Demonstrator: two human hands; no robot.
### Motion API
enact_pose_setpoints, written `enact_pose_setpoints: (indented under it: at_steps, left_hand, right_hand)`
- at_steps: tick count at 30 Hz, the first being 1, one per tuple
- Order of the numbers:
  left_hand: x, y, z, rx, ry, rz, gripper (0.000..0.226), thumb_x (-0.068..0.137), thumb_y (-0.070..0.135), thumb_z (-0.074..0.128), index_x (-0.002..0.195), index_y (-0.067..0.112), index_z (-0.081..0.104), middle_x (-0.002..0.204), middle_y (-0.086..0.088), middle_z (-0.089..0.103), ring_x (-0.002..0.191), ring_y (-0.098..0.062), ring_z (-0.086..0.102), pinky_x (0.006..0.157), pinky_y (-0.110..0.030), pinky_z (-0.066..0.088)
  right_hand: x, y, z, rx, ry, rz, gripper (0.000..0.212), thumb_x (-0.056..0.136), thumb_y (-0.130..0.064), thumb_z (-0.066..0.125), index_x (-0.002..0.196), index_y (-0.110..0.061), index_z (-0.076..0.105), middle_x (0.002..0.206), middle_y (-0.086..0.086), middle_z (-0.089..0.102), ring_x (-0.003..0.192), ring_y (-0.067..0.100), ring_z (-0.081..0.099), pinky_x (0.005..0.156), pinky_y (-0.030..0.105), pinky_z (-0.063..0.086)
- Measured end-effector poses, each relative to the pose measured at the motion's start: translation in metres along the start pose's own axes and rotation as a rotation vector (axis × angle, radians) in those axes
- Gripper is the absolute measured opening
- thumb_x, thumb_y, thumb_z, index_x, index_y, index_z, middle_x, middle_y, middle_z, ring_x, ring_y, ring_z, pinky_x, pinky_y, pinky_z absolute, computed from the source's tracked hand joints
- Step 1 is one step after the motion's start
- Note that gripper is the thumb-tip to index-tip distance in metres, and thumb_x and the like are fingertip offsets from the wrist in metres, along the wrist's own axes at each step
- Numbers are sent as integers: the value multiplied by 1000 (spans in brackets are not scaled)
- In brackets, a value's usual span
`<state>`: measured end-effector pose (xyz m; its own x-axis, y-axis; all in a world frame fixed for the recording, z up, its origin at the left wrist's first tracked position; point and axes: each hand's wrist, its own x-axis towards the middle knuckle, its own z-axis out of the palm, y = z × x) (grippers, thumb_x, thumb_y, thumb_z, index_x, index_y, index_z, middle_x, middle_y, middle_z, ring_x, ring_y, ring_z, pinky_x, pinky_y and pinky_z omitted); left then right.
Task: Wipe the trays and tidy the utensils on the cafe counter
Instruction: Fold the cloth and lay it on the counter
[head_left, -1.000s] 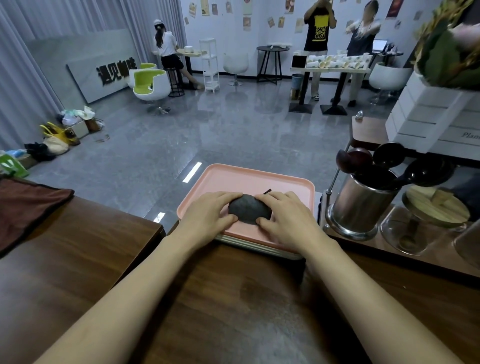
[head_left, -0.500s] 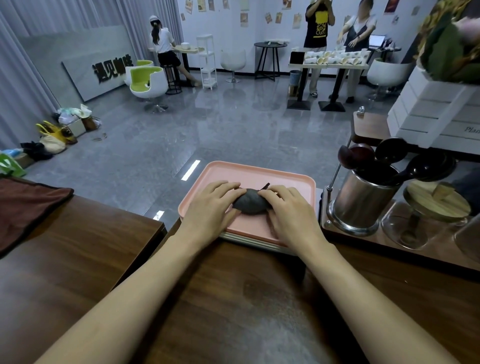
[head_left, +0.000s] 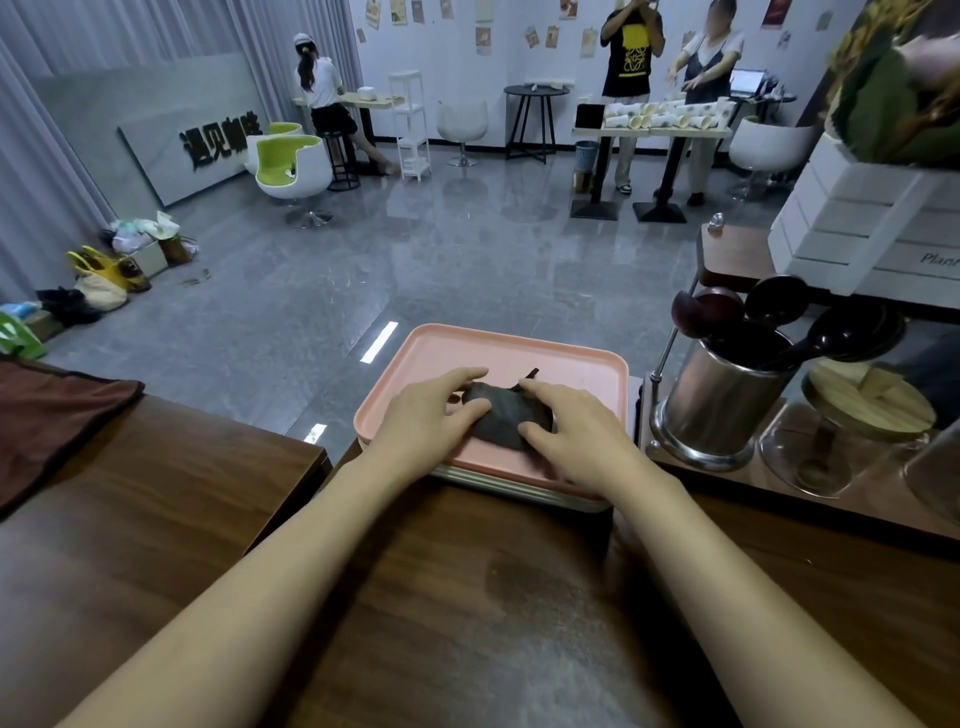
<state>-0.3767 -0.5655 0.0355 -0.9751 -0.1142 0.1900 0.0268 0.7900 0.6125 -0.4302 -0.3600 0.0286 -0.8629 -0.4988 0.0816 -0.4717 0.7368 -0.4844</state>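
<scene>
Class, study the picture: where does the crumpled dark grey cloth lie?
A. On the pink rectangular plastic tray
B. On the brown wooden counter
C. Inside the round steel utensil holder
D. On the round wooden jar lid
A: the crumpled dark grey cloth lies on the pink rectangular plastic tray, with the left hand and the right hand touching it from either side.

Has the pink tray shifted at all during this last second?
No. The pink tray keeps the same narrow gap to the metal utensil holder on its right, and its near edge lies on the counter as before.
</scene>
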Motion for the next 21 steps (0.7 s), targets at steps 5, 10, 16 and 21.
enact_pose_setpoints:
  at_steps: [5, 10, 16, 21]
  left_hand:
    - [8, -1, 1, -74, -19, -227, 41, 79, 62, 64, 111, 37, 70, 111, 8, 74, 97, -22, 69, 94, -44, 54]
    - [17, -3, 0, -302, -2, -279, 14, 73, 45, 63, 82, 34, 60, 79, 3, 64, 75, -25, 62, 73, -43, 53]
    - [9, -2, -1, -31, 15, -99, 37, 93, 23, 60, 126, 39, 56, 113, 11, 62, 89, -16, 64, 81, -38, 53]
    - [-2, -9, 5, 95, 17, -5, 35, 99, 29, 57, 133, 30, 63, 120, 2, 64, 104, -20, 61, 93, -39, 48]
  right_hand:
    - [7, -1, -7, 146, -46, 80, 55, 95, -43, 60, 147, -25, 50, 144, -4, 57, 128, 22, 53, 107, 39, 42]
    - [13, -13, -4, 208, 1, 124, 23, 91, -41, 64, 108, -26, 69, 104, -4, 71, 99, 23, 61, 84, 38, 49]
    - [13, -21, 0, 8, 4, 91, 38, 94, -47, 61, 126, -26, 61, 119, 1, 62, 108, 26, 58, 82, 38, 46]
    - [-3, -19, 5, -100, 61, -98, 51, 95, -48, 57, 144, -33, 51, 142, -6, 53, 125, 25, 48, 104, 41, 42]
